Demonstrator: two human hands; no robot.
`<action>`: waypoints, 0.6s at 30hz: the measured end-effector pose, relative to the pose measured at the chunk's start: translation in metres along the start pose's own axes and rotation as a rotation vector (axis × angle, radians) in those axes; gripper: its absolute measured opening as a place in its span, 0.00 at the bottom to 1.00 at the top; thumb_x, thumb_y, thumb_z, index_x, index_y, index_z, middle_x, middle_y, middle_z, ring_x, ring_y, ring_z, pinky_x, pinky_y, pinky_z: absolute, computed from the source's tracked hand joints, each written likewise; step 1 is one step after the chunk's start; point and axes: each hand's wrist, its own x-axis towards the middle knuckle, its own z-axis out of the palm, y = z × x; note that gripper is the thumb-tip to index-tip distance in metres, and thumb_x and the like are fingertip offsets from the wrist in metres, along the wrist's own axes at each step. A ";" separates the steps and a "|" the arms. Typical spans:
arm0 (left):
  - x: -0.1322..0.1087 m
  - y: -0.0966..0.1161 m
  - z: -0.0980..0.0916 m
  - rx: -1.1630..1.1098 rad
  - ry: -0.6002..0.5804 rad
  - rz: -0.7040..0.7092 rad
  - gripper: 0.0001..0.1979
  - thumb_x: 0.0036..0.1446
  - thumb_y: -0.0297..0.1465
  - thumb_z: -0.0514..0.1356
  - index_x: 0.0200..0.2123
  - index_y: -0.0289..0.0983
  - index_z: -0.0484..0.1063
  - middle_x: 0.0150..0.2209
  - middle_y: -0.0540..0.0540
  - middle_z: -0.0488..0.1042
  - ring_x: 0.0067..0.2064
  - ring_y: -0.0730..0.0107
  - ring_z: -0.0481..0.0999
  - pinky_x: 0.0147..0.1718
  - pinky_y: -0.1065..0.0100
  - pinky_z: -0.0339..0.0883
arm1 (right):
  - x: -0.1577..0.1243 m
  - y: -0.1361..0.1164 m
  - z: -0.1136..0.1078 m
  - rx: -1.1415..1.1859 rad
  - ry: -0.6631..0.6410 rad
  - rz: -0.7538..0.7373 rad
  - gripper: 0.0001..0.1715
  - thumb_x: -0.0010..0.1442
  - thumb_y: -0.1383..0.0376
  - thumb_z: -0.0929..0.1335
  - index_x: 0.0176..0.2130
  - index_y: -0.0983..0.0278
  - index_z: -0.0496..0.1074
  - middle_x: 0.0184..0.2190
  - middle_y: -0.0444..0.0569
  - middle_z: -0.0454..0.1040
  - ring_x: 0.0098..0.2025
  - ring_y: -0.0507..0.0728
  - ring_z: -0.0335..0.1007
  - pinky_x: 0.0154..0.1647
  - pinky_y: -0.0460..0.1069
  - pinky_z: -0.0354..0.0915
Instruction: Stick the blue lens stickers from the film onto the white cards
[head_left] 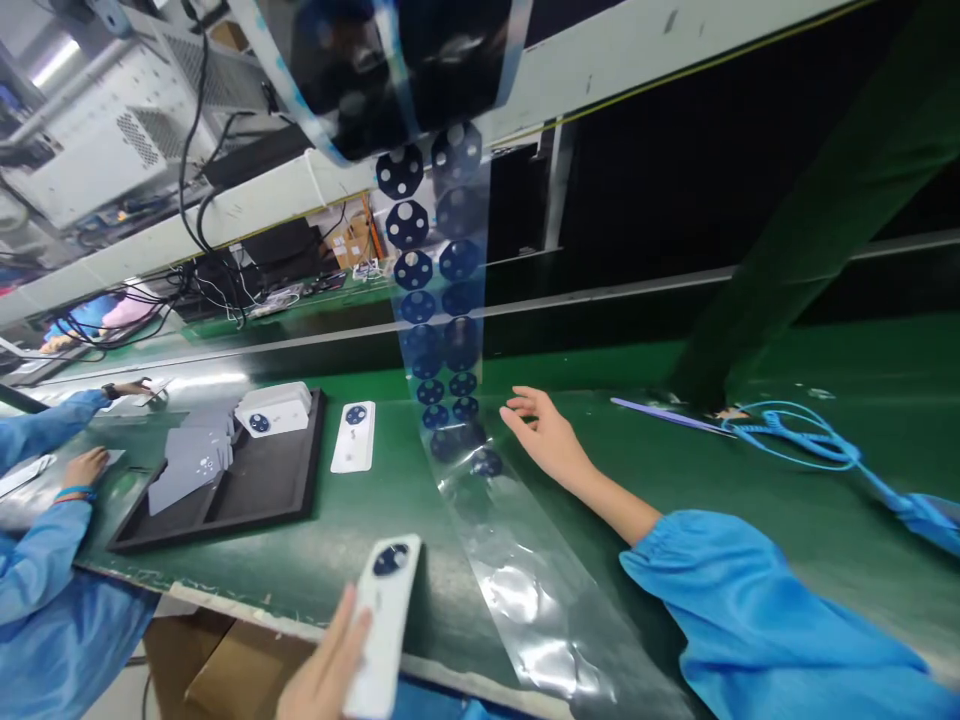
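My left hand (326, 665) grips a white phone back cover (382, 620) with a dark round camera ring, near the table's front edge. My right hand (544, 435) reaches forward over the green table with fingers spread, holding nothing, right beside a clear film strip (517, 590) that carries two rows of dark blue round stickers (435, 300). The strip hangs down from a roll (397, 70) overhead and trails across the table toward me. My right arm wears a blue sleeve (757, 610).
A second white cover (354, 436) lies flat by a black tray (247, 490) holding grey sheets and stacked covers. A co-worker in blue sits at left, hands (82, 465) on the table. Purple tweezers (667, 415) and a blue coiled cord (810, 440) lie at right.
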 end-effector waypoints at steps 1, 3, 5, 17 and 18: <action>0.020 -0.011 -0.005 -0.030 0.036 -0.020 0.29 0.68 0.26 0.50 0.71 0.48 0.57 0.68 0.45 0.64 0.59 0.59 0.76 0.52 0.71 0.75 | 0.000 0.006 0.001 -0.010 -0.022 0.002 0.30 0.63 0.51 0.66 0.59 0.63 0.66 0.48 0.56 0.78 0.48 0.64 0.74 0.49 0.60 0.70; 0.070 -0.036 -0.003 -0.044 0.050 -0.090 0.33 0.65 0.21 0.49 0.71 0.47 0.57 0.72 0.46 0.56 0.66 0.58 0.68 0.58 0.67 0.71 | -0.004 0.014 0.005 -0.037 -0.070 -0.019 0.27 0.62 0.52 0.67 0.56 0.61 0.68 0.46 0.54 0.79 0.48 0.64 0.74 0.52 0.61 0.68; 0.121 -0.061 0.014 -0.059 -0.048 -0.145 0.36 0.60 0.16 0.45 0.69 0.45 0.61 0.72 0.47 0.54 0.68 0.59 0.65 0.64 0.63 0.65 | -0.007 0.016 0.008 -0.070 -0.109 -0.062 0.25 0.62 0.52 0.66 0.54 0.61 0.70 0.46 0.53 0.79 0.49 0.64 0.73 0.54 0.61 0.67; 0.202 -0.101 0.061 0.054 -0.414 -0.508 0.19 0.66 0.34 0.63 0.58 0.38 0.70 0.64 0.39 0.66 0.61 0.53 0.71 0.58 0.46 0.69 | -0.007 0.030 0.008 -0.246 -0.203 -0.274 0.20 0.65 0.53 0.62 0.40 0.61 0.77 0.45 0.56 0.77 0.50 0.67 0.72 0.55 0.64 0.66; 0.206 -0.098 0.061 0.084 -0.421 -0.564 0.19 0.66 0.35 0.63 0.58 0.38 0.70 0.63 0.39 0.67 0.60 0.54 0.71 0.58 0.47 0.69 | -0.007 0.032 0.008 -0.254 -0.205 -0.276 0.20 0.65 0.53 0.62 0.40 0.61 0.78 0.46 0.56 0.77 0.50 0.67 0.72 0.55 0.64 0.67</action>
